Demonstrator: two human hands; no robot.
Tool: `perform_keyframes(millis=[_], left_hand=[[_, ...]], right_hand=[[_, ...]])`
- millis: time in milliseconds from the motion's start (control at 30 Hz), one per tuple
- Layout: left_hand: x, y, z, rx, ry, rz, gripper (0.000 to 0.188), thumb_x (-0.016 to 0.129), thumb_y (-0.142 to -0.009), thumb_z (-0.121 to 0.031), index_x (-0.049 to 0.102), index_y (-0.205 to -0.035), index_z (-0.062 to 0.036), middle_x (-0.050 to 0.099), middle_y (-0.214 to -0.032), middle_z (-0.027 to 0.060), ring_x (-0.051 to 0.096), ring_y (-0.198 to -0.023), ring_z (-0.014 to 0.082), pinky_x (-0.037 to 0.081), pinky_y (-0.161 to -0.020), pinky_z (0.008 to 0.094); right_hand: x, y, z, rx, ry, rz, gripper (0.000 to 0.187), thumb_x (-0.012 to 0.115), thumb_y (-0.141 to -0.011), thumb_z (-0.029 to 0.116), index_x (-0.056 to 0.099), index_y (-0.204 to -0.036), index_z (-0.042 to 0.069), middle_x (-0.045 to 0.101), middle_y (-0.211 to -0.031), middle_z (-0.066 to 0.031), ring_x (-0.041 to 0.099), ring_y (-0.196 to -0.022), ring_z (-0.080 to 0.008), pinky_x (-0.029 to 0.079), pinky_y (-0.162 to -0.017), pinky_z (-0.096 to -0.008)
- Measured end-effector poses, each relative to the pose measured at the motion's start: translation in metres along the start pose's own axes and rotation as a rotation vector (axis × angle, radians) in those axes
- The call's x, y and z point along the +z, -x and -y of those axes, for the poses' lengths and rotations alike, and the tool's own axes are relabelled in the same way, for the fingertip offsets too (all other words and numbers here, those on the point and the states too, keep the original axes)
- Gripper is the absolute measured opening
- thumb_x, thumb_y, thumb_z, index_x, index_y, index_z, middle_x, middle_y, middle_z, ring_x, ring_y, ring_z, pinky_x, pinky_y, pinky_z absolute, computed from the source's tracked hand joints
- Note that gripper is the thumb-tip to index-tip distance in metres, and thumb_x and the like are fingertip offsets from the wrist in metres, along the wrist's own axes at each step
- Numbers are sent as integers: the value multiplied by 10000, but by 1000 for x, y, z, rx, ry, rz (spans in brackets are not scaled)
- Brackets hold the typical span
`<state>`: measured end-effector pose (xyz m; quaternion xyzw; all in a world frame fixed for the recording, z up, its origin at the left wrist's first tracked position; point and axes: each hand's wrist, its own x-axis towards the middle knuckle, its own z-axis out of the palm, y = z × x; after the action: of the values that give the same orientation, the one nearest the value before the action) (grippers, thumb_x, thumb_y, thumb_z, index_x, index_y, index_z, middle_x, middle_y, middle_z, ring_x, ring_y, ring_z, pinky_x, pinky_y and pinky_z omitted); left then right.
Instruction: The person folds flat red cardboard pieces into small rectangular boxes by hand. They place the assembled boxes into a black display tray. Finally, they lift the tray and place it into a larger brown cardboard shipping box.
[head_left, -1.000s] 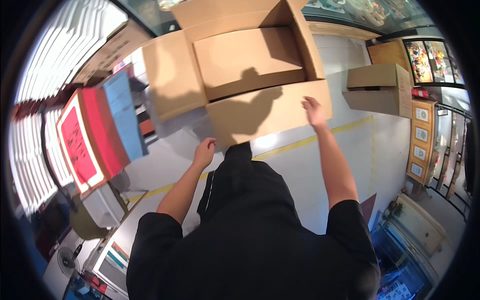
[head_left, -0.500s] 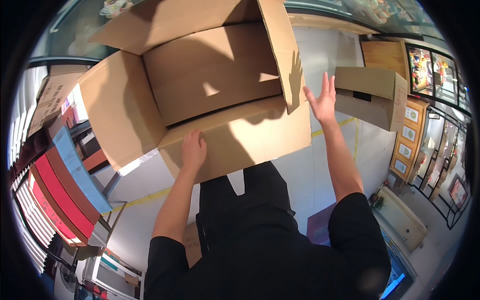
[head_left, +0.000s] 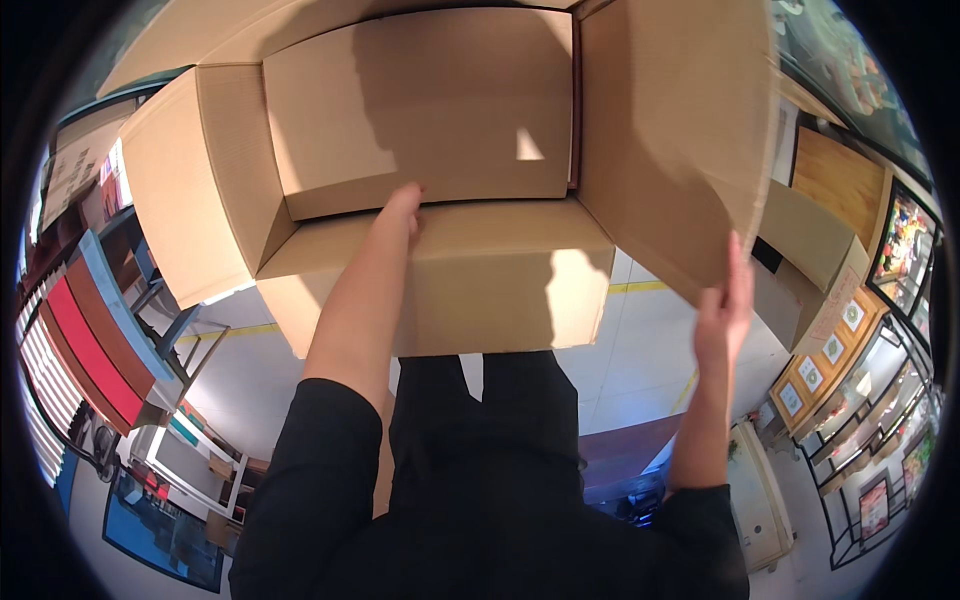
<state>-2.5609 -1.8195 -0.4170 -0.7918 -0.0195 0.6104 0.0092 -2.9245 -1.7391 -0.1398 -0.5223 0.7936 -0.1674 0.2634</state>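
A large brown cardboard box (head_left: 430, 290) stands open in front of me, its flaps spread outward. A flat brown cardboard surface (head_left: 450, 100) fills its inside, with a dark gap along the near edge. My left hand (head_left: 403, 208) reaches over the near side, by that gap; its fingers are mostly turned away, and whether they grip anything is hidden. At the outer edge of the right flap (head_left: 670, 130) is my right hand (head_left: 725, 315), fingers stretched out along the cardboard, the hand open.
A smaller cardboard box (head_left: 805, 265) is to the right, near a wooden cabinet (head_left: 825, 350) and dark-framed shelves. At left are a red-and-brown striped piece (head_left: 90, 340) and a blue strip (head_left: 125, 300). Pale tiled floor (head_left: 640, 330) with yellow lines shows below.
The right flap has swung outward to the right, with my right hand at its edge. My left hand has moved forward from the near flap to the box's inside. The view has shifted.
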Motion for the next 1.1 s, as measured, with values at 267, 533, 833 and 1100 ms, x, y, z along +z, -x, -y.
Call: perform_keyframes(millis=[267,533,833,1100], left_hand=[[4,-67,16,-162,778,-23,732,567,-836,-416,226,-1407,-110,297,-1341,239,344,-1245,363,265,-1047,468],[-11,22,26,112,835,107,285,596,-871,-313,531,-1014,-76,585,-955,65,559,-872,200,486,-762,343],[-83,202,-105,814,764,619,152,498,-894,-142,554,-969,-22,606,-1011,130,598,-952,237,532,-784,373],[-106,262,-192,1036,575,573,310,484,-896,-275,476,-978,23,607,-951,183,618,-933,290,523,-792,377]], right_hand=[[74,-57,-169,331,167,64,646,469,-920,416,253,-1428,80,77,-1502,-210,49,-1401,-317,91,-1120,-378],[135,-75,-108,522,-165,65,716,443,-915,433,192,-1423,-4,82,-1483,-258,15,-1401,-327,90,-1124,-384],[103,-55,-72,212,-259,-192,470,530,-876,172,427,-1294,-19,349,-1387,-234,311,-1320,-316,272,-1069,-376],[123,-54,-39,186,-534,-58,413,530,-895,137,457,-1274,-10,523,-1252,-143,502,-1155,-199,381,-987,-301]])
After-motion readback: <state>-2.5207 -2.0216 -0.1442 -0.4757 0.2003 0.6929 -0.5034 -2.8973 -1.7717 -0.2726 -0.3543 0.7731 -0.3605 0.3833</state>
